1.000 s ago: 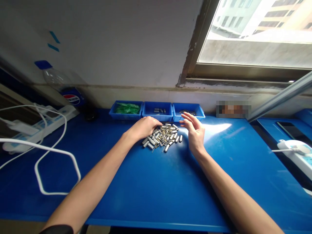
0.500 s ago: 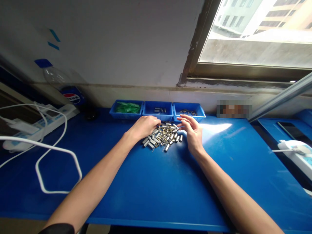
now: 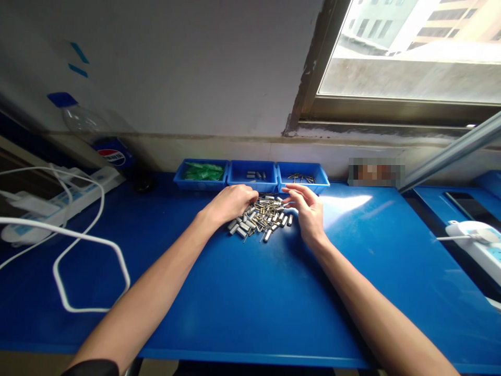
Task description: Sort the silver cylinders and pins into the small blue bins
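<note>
My left hand (image 3: 230, 203) rests curled on a pile of small metal parts (image 3: 261, 218) on the blue table (image 3: 250, 292); whether it grips any, I cannot tell; my right hand (image 3: 307, 211) hovers loose, fingers spread, at the pile's right edge

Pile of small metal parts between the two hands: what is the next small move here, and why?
Probably pinch one piece off the near right edge of the pile of small metal parts with the right hand. Its fingers are spread open just over that edge and seem to hold nothing, while the left hand rests curled on the pile's left side. Three blue bins sit right behind.
</note>
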The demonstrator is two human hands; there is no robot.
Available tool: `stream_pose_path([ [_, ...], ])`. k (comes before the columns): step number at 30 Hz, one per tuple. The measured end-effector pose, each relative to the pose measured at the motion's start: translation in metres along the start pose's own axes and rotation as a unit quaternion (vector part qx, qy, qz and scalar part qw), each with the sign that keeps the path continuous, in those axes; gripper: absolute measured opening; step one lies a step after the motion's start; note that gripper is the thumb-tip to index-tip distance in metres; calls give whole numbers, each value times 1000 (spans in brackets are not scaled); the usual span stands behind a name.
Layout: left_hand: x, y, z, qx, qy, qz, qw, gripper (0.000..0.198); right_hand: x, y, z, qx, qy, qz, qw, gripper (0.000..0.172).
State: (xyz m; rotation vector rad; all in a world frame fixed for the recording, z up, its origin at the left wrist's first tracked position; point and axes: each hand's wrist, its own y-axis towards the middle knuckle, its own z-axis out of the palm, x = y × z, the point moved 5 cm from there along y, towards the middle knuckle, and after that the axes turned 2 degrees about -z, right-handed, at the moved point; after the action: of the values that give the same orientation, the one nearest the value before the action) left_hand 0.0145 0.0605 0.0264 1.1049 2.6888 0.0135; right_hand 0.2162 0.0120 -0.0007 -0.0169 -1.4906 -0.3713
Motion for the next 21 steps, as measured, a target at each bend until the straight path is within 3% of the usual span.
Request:
stream_pose_path([
  [12, -4, 0, 1, 11, -10, -19, 1000, 23, -2, 0, 1, 1, 2, 5, 1000, 23],
  [21, -9, 2, -15, -73, -144, 6, 987, 21, -1, -1, 3, 17, -6, 8, 1000, 24],
])
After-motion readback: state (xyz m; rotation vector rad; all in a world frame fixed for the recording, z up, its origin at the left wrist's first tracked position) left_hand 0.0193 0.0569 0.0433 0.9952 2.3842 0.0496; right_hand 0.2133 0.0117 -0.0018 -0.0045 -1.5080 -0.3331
